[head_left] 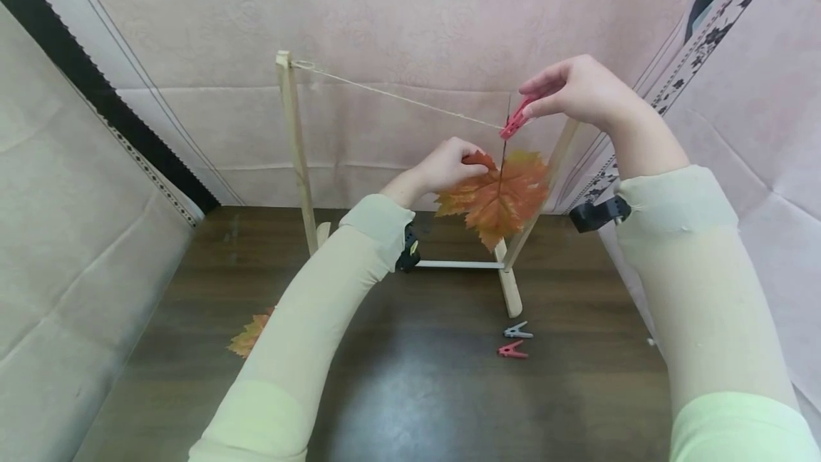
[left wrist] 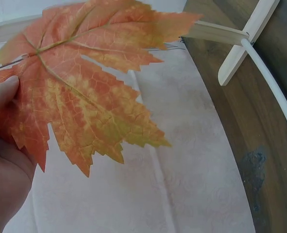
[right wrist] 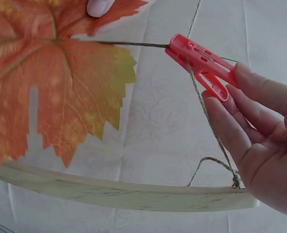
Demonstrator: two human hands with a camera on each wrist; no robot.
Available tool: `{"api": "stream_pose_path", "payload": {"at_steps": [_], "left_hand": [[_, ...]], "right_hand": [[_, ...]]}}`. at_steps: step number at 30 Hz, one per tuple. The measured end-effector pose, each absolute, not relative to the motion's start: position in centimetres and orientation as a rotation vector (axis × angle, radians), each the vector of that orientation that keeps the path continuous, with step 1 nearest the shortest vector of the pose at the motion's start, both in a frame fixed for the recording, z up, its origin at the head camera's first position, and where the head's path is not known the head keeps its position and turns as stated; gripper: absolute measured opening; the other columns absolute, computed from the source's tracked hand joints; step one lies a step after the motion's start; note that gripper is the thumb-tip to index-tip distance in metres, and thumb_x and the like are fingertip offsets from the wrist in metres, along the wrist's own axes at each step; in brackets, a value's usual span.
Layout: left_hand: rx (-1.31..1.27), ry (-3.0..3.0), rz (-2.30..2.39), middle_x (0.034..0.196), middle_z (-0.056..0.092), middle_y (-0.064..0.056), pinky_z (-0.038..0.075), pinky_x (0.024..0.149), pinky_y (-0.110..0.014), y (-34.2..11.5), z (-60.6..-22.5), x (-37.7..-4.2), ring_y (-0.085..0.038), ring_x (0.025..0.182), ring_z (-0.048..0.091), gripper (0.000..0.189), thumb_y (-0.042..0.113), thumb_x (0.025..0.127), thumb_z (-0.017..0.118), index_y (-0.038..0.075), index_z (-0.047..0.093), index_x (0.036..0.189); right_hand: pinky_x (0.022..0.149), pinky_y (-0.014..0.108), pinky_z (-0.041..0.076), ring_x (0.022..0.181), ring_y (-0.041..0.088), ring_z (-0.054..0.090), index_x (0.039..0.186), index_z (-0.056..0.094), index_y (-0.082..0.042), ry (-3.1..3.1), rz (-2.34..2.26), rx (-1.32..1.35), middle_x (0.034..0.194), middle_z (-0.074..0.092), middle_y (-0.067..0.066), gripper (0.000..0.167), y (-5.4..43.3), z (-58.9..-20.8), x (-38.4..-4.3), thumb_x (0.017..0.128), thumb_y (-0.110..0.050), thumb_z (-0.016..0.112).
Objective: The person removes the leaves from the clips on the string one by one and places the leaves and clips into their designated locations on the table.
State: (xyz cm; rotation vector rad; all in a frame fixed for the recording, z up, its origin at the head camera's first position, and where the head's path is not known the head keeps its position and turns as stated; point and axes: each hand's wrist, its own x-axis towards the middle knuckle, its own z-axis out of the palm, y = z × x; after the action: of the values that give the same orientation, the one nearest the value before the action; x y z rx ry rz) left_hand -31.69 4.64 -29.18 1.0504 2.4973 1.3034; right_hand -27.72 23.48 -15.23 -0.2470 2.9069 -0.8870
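Note:
An orange maple leaf (head_left: 497, 194) with a thin dark stem hangs just below the string (head_left: 398, 96) of a wooden frame. My left hand (head_left: 452, 165) pinches the leaf's edge between thumb and fingers; the left wrist view shows the thumb on the leaf (left wrist: 80, 97) near its stem end. Above it, my right hand (head_left: 580, 91) pinches a red clothespin (head_left: 515, 118) by its handles. In the right wrist view, the nose of the red clothespin (right wrist: 194, 56) is at the stem and the string.
The frame has a left post (head_left: 295, 155), a right post (head_left: 558, 155), a foot (head_left: 509, 291) and a white crossbar (head_left: 458, 264). A grey clothespin (head_left: 517, 331) and another red clothespin (head_left: 512, 350) lie on the dark table (head_left: 410, 391). A second leaf (head_left: 250, 334) lies partly behind the left sleeve.

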Motion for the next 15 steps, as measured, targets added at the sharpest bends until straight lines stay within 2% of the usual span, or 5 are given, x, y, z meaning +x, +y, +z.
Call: {"api": "stream_pose_path", "payload": {"at_steps": [3,5,11,15], "left_hand": [[1.057,2.506,1.297,0.101,0.071,-0.007,0.048,0.079,-0.02,4.3,-28.9,-31.5,-0.008,0.082,0.06,0.018,0.015,0.092,0.059,0.005,0.071,0.102],[1.063,2.502,1.29,0.101,0.071,-0.007,0.048,0.079,-0.02,4.1,-28.7,-31.4,-0.009,0.084,0.061,0.018,0.015,0.092,0.059,0.005,0.071,0.102],[1.118,2.514,1.24,0.101,0.071,-0.006,0.048,0.08,-0.019,3.7,-28.1,-31.1,-0.009,0.087,0.061,0.018,0.014,0.092,0.058,0.006,0.071,0.101],[1.158,2.537,1.198,0.101,0.071,-0.006,0.047,0.08,-0.019,3.6,-27.8,-31.0,-0.009,0.089,0.06,0.018,0.014,0.092,0.058,0.006,0.072,0.1]], "right_hand": [[0.11,0.05,0.026,0.122,0.026,0.048,0.125,0.059,-0.011,2.924,-0.877,-0.236,0.107,0.067,-0.012,0.053,23.5,-15.3,-27.6,0.08,-0.035,0.073],[0.11,0.052,0.025,0.124,0.029,0.047,0.123,0.061,-0.011,2.927,-0.877,-0.24,0.104,0.067,-0.01,0.05,23.5,-15.4,-27.6,0.081,-0.036,0.072],[0.11,0.053,0.025,0.127,0.031,0.045,0.126,0.058,-0.01,2.931,-0.845,-0.277,0.127,0.06,0.005,0.05,23.7,-15.5,-27.6,0.085,-0.037,0.067],[0.11,0.053,0.024,0.128,0.032,0.043,0.129,0.056,-0.01,2.908,-0.824,-0.297,0.128,0.061,0.001,0.051,24.1,-15.4,-27.8,0.086,-0.036,0.066]]}}
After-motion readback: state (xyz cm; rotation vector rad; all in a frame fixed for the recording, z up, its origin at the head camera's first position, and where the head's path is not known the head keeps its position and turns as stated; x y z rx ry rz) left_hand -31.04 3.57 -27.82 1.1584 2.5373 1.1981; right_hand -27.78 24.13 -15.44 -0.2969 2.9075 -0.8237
